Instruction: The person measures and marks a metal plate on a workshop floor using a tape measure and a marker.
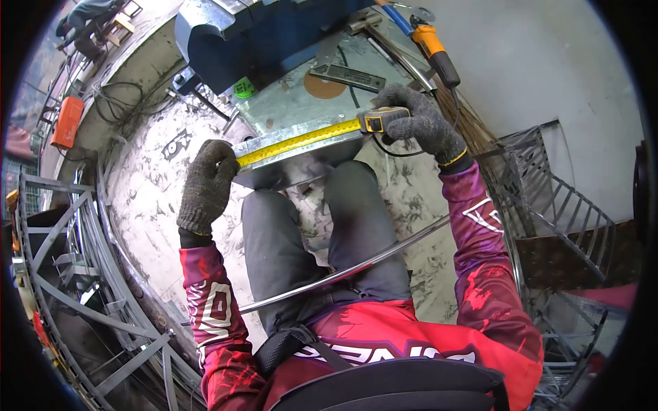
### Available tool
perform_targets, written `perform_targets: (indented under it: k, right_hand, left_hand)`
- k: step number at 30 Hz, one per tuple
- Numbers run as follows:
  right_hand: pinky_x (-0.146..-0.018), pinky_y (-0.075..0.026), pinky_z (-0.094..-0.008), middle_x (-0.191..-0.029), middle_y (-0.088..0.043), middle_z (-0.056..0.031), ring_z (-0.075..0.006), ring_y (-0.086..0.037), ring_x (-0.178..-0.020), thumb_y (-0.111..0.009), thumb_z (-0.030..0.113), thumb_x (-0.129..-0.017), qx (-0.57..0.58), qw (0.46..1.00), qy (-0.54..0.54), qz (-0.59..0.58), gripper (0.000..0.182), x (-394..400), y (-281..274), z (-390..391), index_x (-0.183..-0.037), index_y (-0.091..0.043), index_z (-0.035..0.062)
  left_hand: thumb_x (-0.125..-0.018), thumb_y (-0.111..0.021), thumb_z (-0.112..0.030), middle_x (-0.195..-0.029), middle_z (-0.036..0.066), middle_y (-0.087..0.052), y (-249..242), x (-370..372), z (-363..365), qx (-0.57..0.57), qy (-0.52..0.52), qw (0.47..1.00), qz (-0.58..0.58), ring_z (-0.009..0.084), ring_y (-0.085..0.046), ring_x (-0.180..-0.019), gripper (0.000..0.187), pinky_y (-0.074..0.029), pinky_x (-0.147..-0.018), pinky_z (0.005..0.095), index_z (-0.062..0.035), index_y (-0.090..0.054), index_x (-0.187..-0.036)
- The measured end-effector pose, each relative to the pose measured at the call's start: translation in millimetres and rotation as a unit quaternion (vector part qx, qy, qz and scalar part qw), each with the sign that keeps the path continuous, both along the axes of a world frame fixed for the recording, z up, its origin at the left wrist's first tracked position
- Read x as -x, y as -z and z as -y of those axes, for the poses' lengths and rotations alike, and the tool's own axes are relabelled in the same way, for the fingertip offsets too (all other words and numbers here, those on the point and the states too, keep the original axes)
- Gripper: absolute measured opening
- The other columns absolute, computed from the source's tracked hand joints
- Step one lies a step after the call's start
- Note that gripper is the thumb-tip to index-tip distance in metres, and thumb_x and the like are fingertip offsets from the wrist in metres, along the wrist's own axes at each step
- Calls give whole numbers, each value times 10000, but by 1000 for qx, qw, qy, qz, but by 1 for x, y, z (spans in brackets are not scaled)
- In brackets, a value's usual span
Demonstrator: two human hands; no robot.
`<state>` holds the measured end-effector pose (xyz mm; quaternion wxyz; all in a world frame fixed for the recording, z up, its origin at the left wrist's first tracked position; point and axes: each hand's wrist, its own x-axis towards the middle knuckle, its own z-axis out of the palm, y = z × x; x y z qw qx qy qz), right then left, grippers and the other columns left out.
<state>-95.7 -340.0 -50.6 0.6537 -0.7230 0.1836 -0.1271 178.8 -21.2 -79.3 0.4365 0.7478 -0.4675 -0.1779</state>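
Observation:
Both hands wear dark grey knit gloves. My right hand (pixel 421 125) grips the yellow and black case of a tape measure (pixel 380 121). Its yellow blade (pixel 301 142) runs out leftward along the top edge of the metal table (pixel 305 168). At the blade's far end, my left hand (pixel 211 179) has its fingers closed around the tip, which they hide. Across my lap lies a thin shiny metal rod (pixel 349 270), not touched by either hand.
On the table lie a try square (pixel 349 77), a brown disc (pixel 324 86), a green round item (pixel 244 88) and a hammer (pixel 363 25). A blue vise (pixel 219 41) stands behind. An angle grinder (pixel 432 46) is at upper right, metal frames (pixel 96 288) at left. Another person (pixel 86 24) sits far off.

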Motion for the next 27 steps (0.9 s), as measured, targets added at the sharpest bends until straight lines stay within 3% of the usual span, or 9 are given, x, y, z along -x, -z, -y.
perform_targets:
  k: [5, 7, 10, 12, 16, 19, 22, 27]
  right_hand:
    - [-726, -542, -268, -959, -653, -28, -90, -615, -825, -782, 328, -845, 98, 988, -65, -98, 444, -2, -33, 10, -1169, -694, 38]
    - [-772, -555, -318, -1017, -689, -67, -137, -648, -892, -755, 359, -889, 145, 968, -87, -184, 428, -5, -41, 11, -1160, -711, 31]
    - [-671, -548, -300, -990, -703, -68, -109, -621, -750, -737, 312, -924, 213, 966, -77, -123, 422, -6, -32, 8, -1225, -717, 17]
    - [-692, -553, -303, -998, -715, -76, -117, -634, -771, -739, 335, -938, 259, 954, -94, -122, 426, -8, -35, 11, -1222, -721, 18]
    - [-762, -567, -320, -1052, -742, -116, -156, -677, -836, -751, 343, -943, 405, 899, -154, -69, 440, -17, -24, 17, -1231, -722, 13]
    - [-833, -567, -339, -1086, -749, -137, -189, -698, -880, -758, 347, -937, 315, 921, -164, -160, 454, -20, -34, 22, -1241, -719, 12]
    - [-841, -567, -351, -1084, -742, -147, -208, -700, -879, -743, 391, -940, 294, 913, -151, -241, 482, -21, -40, 23, -1237, -722, 12]
    - [-790, -576, -347, -1074, -731, -136, -192, -694, -853, -716, 435, -945, 398, 873, -194, -206, 509, -30, -27, 32, -1239, -723, 19]
  left_hand:
    - [-998, -586, -3, -1092, 87, -605, 3, -4, -2, 8, 13, 1000, -20, 160, -597, -937, 15, -533, -841, 318, 10, -590, -992]
    - [-1000, -586, -5, -1102, 93, -607, 0, -2, -1, 14, 20, 1000, -17, 161, -599, -935, 18, -533, -840, 316, 10, -590, -991]
    - [-978, -587, 9, -1113, 109, -604, -7, 3, 2, 6, 12, 999, -51, 176, -595, -967, 8, -525, -864, 321, 11, -589, -985]
    - [-929, -589, 61, -1072, 147, -580, -7, 6, 2, 37, 12, 999, -16, 240, -600, -988, 41, -527, -840, 347, 29, -577, -951]
    - [-925, -585, 57, -1048, 144, -583, -5, 3, 2, 28, 14, 1000, -3, 251, -593, -982, 47, -509, -865, 347, 20, -573, -951]
    - [-920, -590, 54, -1039, 142, -583, 0, 3, 2, 46, 5, 999, -14, 254, -592, -971, 51, -510, -857, 352, 16, -573, -949]
    - [-920, -593, 51, -1038, 141, -581, -1, 3, 1, 44, 12, 999, 0, 250, -592, -962, 50, -508, -852, 349, 15, -572, -946]
    - [-922, -590, 51, -1024, 137, -577, -2, 5, 2, 41, 3, 999, -15, 246, -589, -940, 51, -506, -836, 348, 10, -569, -944]
